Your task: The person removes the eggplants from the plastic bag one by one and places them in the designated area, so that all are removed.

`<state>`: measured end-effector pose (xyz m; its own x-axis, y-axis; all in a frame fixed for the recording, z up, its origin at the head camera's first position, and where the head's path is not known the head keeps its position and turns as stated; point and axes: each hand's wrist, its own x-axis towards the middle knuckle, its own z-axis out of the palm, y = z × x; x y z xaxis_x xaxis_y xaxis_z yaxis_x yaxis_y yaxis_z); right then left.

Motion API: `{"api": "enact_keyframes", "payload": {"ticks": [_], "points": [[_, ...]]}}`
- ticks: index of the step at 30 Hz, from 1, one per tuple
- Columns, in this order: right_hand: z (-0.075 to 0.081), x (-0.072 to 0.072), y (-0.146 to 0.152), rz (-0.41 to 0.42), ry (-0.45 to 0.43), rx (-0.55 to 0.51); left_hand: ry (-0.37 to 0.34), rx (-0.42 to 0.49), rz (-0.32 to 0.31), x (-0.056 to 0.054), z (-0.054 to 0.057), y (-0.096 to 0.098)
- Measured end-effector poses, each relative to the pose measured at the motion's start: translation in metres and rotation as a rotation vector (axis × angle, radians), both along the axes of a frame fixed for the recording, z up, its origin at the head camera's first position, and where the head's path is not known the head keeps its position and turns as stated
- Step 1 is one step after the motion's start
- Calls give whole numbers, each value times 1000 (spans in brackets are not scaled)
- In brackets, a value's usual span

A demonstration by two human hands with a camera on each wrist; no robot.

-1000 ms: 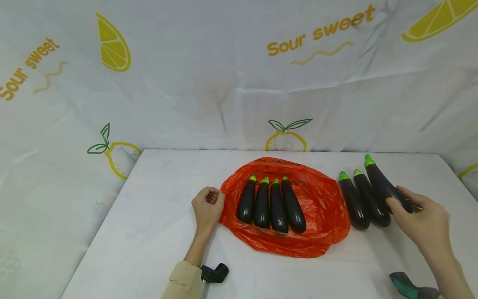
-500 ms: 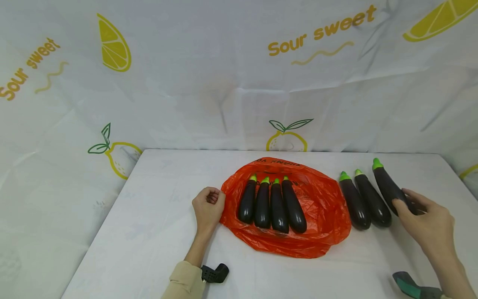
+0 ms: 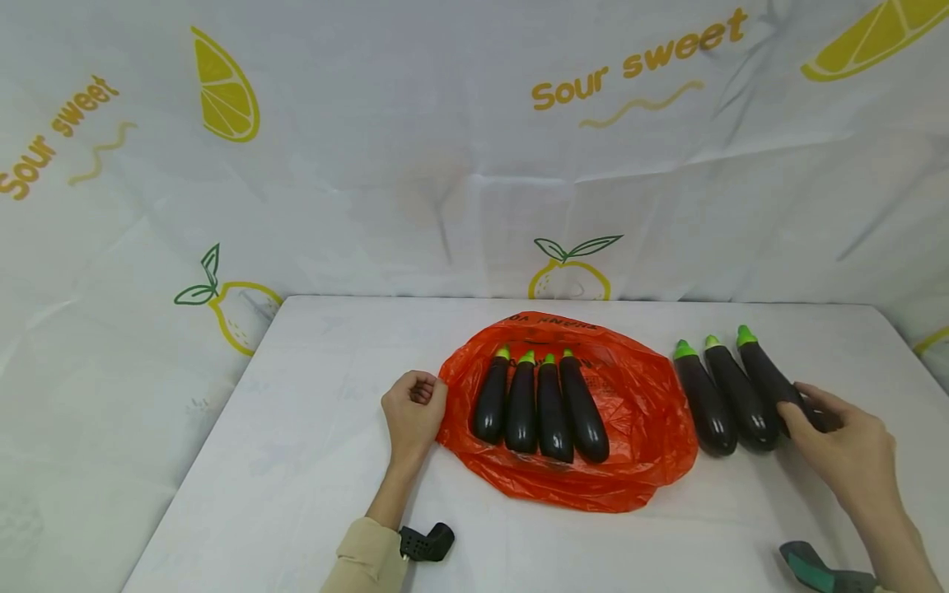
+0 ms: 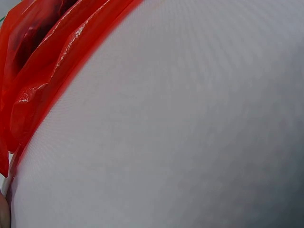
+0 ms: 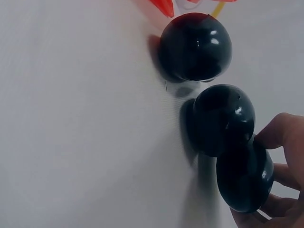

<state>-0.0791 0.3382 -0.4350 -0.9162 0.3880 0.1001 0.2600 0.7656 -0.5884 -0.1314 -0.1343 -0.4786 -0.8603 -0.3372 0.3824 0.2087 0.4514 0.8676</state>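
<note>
My right hand [image 3: 853, 445] grips the thick lower end of a dark eggplant [image 3: 767, 375] with a green stem cap, thumb on one side and fingers on the other. In the right wrist view, this eggplant [image 5: 244, 178] sits right against another eggplant [image 5: 223, 118]. Two eggplants lie side by side to its left in the head view, the nearer one to the bag [image 3: 704, 403] at the bag's right edge. My left hand [image 3: 413, 416], fingers curled, pinches the left edge of a red plastic bag [image 3: 645, 445]. Several eggplants [image 3: 582, 408] lie in a row on the bag.
A white-covered table [image 3: 311, 461] carries everything. Behind it hangs a white cloth [image 3: 356, 165] with lemon prints and lettering. A black wrist device [image 3: 427, 542] sits by the left sleeve, and a green-and-black one [image 3: 823, 568] by the right wrist.
My right hand has shifted the held eggplant right, then lowered it beside the other two, so it now lines up with them. The left hand and bag have stayed still.
</note>
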Motion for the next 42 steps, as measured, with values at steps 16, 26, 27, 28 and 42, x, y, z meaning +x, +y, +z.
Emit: {"api": "enact_keyframes", "payload": {"ticks": [16, 26, 27, 28, 42], "points": [[1, 0, 3, 40, -61, 15, -2, -3, -2, 1, 1, 0], [1, 1, -2, 29, -12, 28, 2, 1, -6, 1, 2, 0], [2, 1, -2, 33, -3, 25, 3, 4, -7, 1, 2, 0], [1, 2, -2, 35, 4, 23, 3, 6, -8, 1, 2, 0], [2, 3, -6, -5, 13, 22, 6, 9, -15, 1, 2, 1]]}}
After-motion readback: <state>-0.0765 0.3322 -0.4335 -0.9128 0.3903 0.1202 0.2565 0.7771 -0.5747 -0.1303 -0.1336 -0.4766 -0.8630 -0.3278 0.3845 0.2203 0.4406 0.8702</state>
